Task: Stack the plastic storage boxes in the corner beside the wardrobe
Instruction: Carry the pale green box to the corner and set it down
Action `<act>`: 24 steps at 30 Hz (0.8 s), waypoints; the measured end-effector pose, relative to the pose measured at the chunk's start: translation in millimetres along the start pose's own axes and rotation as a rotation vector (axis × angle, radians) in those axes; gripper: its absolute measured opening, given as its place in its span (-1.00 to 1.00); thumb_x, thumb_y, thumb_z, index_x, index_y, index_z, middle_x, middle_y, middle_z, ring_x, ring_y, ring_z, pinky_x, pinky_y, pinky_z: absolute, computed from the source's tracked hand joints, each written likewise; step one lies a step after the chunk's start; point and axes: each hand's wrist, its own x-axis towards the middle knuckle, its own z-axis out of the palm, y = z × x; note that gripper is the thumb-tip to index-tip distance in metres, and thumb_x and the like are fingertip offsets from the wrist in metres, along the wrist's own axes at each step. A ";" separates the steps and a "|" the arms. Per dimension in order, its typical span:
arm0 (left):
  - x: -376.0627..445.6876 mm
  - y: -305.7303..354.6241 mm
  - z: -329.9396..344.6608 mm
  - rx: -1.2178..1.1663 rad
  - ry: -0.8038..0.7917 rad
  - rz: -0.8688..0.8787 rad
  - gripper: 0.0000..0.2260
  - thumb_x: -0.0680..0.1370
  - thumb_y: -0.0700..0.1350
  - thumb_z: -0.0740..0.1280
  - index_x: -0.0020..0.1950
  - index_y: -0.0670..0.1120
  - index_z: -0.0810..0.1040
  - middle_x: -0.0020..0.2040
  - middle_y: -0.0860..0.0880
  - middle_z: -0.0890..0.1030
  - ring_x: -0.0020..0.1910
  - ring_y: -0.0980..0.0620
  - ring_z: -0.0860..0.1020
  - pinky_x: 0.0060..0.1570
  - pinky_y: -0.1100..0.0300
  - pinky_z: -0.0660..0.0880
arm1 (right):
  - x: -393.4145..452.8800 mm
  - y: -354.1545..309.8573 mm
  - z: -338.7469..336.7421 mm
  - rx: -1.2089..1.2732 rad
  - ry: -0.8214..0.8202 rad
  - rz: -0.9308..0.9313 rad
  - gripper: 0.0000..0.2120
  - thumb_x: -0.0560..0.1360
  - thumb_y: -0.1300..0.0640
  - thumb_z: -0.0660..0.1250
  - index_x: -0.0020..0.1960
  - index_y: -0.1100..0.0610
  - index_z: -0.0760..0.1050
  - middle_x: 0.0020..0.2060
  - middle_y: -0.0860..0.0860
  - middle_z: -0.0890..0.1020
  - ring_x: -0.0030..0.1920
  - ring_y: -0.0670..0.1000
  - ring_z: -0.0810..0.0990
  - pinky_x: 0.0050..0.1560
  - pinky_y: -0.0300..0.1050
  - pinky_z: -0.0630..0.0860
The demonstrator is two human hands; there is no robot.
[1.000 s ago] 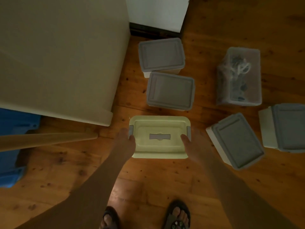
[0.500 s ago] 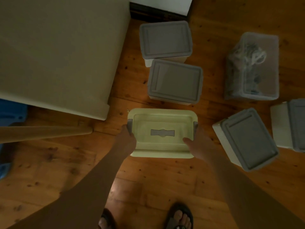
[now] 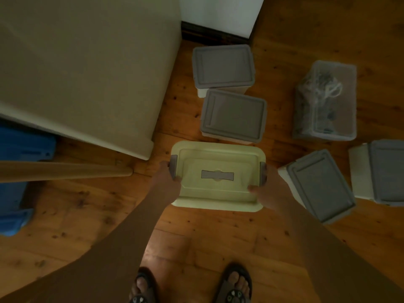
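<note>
The left hand (image 3: 167, 179) grips the left end of the pale yellow box (image 3: 218, 174) by its grey latch; the right hand (image 3: 267, 194) grips the right end, thumb laid on the lid. The box is held over the wooden floor (image 3: 196, 241), just off the wardrobe (image 3: 87, 66) corner. At twelve o'clock from it two grey-lidded boxes (image 3: 233, 115) sit in line toward the white wall (image 3: 218, 16) and dark skirting. At two o'clock lies a clear box (image 3: 328, 101) with tangled contents; at three o'clock, two more grey-lidded boxes (image 3: 319, 185). At nine o'clock a wooden pole (image 3: 65, 171) crosses blue plastic (image 3: 19, 149). Sandalled feet (image 3: 192, 287) stand at six.
</note>
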 end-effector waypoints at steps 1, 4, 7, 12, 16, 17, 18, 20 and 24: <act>-9.0 4.4 -6.1 0.000 0.000 0.010 -0.53 0.59 -0.16 0.30 0.47 -0.10 0.24 0.25 -0.12 0.49 0.16 -0.14 0.50 0.00 0.08 0.40 | -8.1 -4.2 -6.6 -0.001 0.002 -0.009 -0.20 0.45 0.09 0.50 0.54 0.05 0.12 0.36 0.06 0.45 0.33 0.18 0.46 0.13 0.04 0.47; -40.9 21.3 -25.4 -0.026 0.018 0.024 -0.51 0.60 -0.19 0.30 0.50 -0.10 0.23 0.27 -0.09 0.46 0.17 -0.09 0.47 0.02 0.15 0.35 | -35.4 -15.7 -29.0 0.009 0.003 -0.021 -0.19 0.47 0.12 0.48 0.56 0.05 0.08 0.38 0.05 0.41 0.34 0.16 0.44 0.11 -0.02 0.43; -76.3 38.3 -47.9 0.000 0.040 0.036 -0.55 0.59 -0.17 0.30 0.45 -0.12 0.26 0.10 -0.07 0.48 -0.04 -0.01 0.49 -0.14 0.21 0.36 | -70.9 -29.8 -55.4 0.012 0.011 -0.049 -0.16 0.48 0.16 0.46 0.59 0.08 0.03 0.41 0.09 0.38 0.37 0.18 0.41 0.14 -0.04 0.39; -130.1 63.4 -85.8 0.005 0.059 0.041 -0.60 0.60 -0.14 0.29 0.41 -0.11 0.29 -0.06 0.03 0.46 -0.17 0.08 0.44 -0.29 0.22 0.33 | -130.8 -52.9 -97.1 0.022 0.030 -0.082 -0.17 0.51 0.10 0.43 0.60 0.09 0.00 0.45 0.10 0.36 0.39 0.20 0.41 0.17 0.01 0.40; -172.8 80.5 -114.3 0.025 0.086 0.035 -0.57 0.59 -0.10 0.28 0.43 -0.08 0.28 0.12 -0.05 0.53 0.06 -0.11 0.52 -0.04 0.06 0.45 | -177.6 -65.6 -122.8 0.032 0.029 -0.099 -0.18 0.51 0.06 0.42 0.60 0.04 0.01 0.45 0.05 0.37 0.37 0.18 0.43 0.18 0.05 0.45; -183.1 85.3 -120.1 0.018 0.092 0.041 -0.58 0.59 -0.10 0.28 0.43 -0.09 0.29 0.12 -0.05 0.53 0.06 -0.11 0.51 -0.03 0.06 0.44 | -187.9 -67.5 -128.6 0.041 0.036 -0.100 -0.19 0.50 0.05 0.42 0.59 0.02 0.02 0.44 0.04 0.38 0.36 0.17 0.44 0.19 0.08 0.46; -193.9 90.7 -125.8 0.014 0.092 0.054 -0.59 0.59 -0.11 0.27 0.42 -0.09 0.29 0.09 -0.04 0.52 0.02 -0.09 0.50 -0.06 0.07 0.42 | -199.0 -70.3 -135.0 0.050 0.046 -0.104 -0.20 0.50 0.05 0.42 0.59 0.01 0.03 0.43 0.04 0.39 0.35 0.17 0.45 0.20 0.10 0.47; -219.6 100.0 -140.3 0.010 0.116 0.090 -0.62 0.59 -0.12 0.26 0.40 -0.10 0.31 0.02 -0.02 0.52 -0.06 -0.05 0.50 -0.11 0.09 0.42 | -222.3 -78.6 -150.1 0.077 0.066 -0.131 -0.21 0.49 0.06 0.42 0.58 0.01 0.06 0.41 0.04 0.41 0.34 0.17 0.46 0.22 0.13 0.50; -267.2 111.0 -164.9 0.012 0.163 0.102 -0.60 0.61 -0.10 0.26 0.43 -0.09 0.30 0.06 -0.03 0.55 -0.10 -0.01 0.49 -0.15 0.13 0.42 | -265.0 -91.1 -175.9 0.061 0.080 -0.189 -0.22 0.47 0.04 0.42 0.58 0.01 0.12 0.38 0.04 0.46 0.30 0.16 0.50 0.21 0.17 0.53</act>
